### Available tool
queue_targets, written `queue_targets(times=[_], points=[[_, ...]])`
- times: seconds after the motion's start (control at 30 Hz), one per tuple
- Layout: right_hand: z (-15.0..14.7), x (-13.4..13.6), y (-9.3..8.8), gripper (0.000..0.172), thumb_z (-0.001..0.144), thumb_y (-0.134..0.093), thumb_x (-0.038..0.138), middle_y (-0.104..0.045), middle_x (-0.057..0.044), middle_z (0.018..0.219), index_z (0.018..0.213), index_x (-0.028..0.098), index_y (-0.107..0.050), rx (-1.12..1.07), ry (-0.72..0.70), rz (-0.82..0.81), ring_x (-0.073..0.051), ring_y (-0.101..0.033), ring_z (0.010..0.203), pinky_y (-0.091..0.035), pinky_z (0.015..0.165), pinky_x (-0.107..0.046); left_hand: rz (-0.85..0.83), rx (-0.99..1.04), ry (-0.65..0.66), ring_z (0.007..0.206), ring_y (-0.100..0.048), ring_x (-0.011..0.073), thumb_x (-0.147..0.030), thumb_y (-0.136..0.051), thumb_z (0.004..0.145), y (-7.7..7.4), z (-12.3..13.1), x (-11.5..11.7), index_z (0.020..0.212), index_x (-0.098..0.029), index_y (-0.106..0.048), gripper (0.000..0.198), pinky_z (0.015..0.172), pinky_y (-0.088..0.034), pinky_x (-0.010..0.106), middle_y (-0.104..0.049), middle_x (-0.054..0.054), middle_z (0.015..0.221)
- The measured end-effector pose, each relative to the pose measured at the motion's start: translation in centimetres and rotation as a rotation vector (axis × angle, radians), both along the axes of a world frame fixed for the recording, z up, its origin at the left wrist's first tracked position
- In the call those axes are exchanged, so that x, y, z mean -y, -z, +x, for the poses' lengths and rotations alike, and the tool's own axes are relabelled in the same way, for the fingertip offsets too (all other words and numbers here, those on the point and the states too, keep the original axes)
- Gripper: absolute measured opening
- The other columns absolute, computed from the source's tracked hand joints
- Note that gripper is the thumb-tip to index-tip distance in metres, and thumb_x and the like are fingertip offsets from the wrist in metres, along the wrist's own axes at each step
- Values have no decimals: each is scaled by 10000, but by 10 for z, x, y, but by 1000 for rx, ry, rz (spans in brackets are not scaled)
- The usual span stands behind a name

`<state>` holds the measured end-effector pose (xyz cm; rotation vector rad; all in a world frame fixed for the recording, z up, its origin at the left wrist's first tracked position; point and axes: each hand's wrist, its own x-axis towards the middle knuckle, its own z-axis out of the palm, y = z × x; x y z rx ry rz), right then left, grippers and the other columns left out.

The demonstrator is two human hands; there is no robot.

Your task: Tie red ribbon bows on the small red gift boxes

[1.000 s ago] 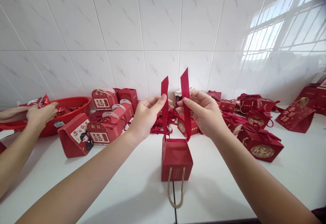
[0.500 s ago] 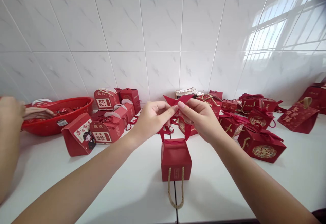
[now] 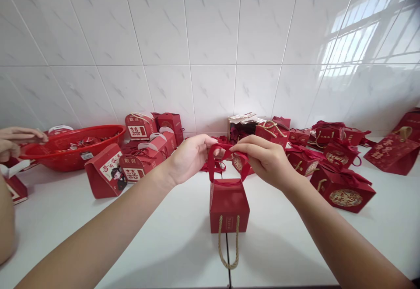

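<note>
A small red gift box (image 3: 229,206) stands upright on the white table in front of me, its beige rope handle (image 3: 229,262) hanging toward me. From the top of the box rises a red ribbon (image 3: 211,164), looped above it. My left hand (image 3: 193,157) pinches the ribbon on the left, its fingertips partly hidden behind the loop. Thumb and fingers of my right hand (image 3: 267,160) are closed on the ribbon's right side. Both hands are above the box and do not touch its walls.
At left, a red plastic basin (image 3: 70,160) holds small wrapped pieces, and another person's hands (image 3: 19,140) are beside it near a partly seen box. Several red boxes (image 3: 133,168) stand left of centre, more (image 3: 343,188) at right. A tiled wall (image 3: 210,30) closes the back.
The ribbon ends that were spread in a crossed shape now form a raised loop. My right hand has turned over and shifted right. The other person's hand has moved out of the basin.
</note>
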<state>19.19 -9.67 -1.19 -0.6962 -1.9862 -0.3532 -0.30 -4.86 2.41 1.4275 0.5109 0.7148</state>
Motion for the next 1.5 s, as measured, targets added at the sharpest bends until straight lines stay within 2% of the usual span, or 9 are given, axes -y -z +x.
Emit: queue_targets(times=[0.13, 0.33, 0.47, 0.57, 0.67, 0.77, 0.97, 1.23, 1.5], points=[[-8, -1, 9, 286, 905, -438, 117, -668, -73, 912, 1031, 207, -678, -35, 44, 23, -155, -640, 824, -544, 699, -266, 360, -183, -44, 766, -607, 206, -242, -490, 793, 0, -1, 11, 689, -157, -663, 219, 752, -500, 334, -654, 51, 731], [13, 26, 27, 195, 851, -559, 302, -668, -26, 662, 848, 175, -707, -437, 527, -129, -130, -562, 528, -441, 496, -236, 1141, -392, -627, 806, -614, 188, -269, -529, 797, 22, -38, 20, 679, -178, -637, 184, 789, -453, 283, -679, 37, 789], [59, 47, 59, 296, 787, -551, 395, -623, -14, 530, 590, 189, -630, -387, 895, -673, -139, -511, 444, -377, 451, -253, 905, -931, -704, 652, -596, 186, -299, -518, 741, 55, -91, 2, 601, -191, -595, 193, 629, -419, 271, -667, 15, 682], [82, 51, 89, 263, 753, -519, 339, -639, -30, 542, 550, 200, -611, -338, 999, -981, -178, -562, 504, -388, 475, -267, 640, -1212, -540, 633, -602, 202, -266, -496, 693, 87, -119, -16, 556, -188, -584, 180, 591, -406, 268, -658, 22, 641], [88, 48, 106, 164, 711, -552, 291, -665, -50, 603, 617, 201, -653, -299, 975, -1130, -216, -607, 575, -425, 522, -293, 523, -1247, -386, 701, -621, 230, -280, -493, 684, 110, -126, -25, 571, -187, -584, 172, 619, -430, 278, -665, 47, 711], [80, 42, 102, 293, 707, -618, 348, -697, -71, 807, 957, 205, -673, -387, 885, -1007, -247, -645, 681, -483, 583, -336, 578, -1029, -465, 970, -593, 267, -388, -501, 754, 113, -113, -24, 801, -202, -614, 223, 808, -450, 329, -643, 83, 1032], [32, 25, 80, 367, 844, -516, 483, -679, -94, 925, 1062, 209, -627, -355, 369, -894, -236, -644, 817, -507, 679, -360, 372, -506, -419, 1223, -446, 248, -456, -539, 811, 103, -53, -4, 1019, -216, -487, 322, 1009, -367, 388, -516, 99, 1200], [-4, 14, 97, 510, 801, -564, 555, -487, 64, 611, 1140, 186, -467, -525, 88, -1287, -116, -462, 541, -340, 498, -232, 154, -413, -412, 938, -527, 187, -328, -684, 682, 117, -8, 11, 987, -214, -377, 447, 824, -447, 324, -458, 42, 1023], [7, 19, 97, 475, 679, -731, 456, -314, 98, 587, 725, 226, -319, -599, 134, -1074, -74, -280, 510, -245, 453, -203, 399, -618, -339, 598, -416, 126, -510, -622, 731, 111, -28, 14, 690, -206, -404, 376, 569, -339, 237, -418, -61, 626]])
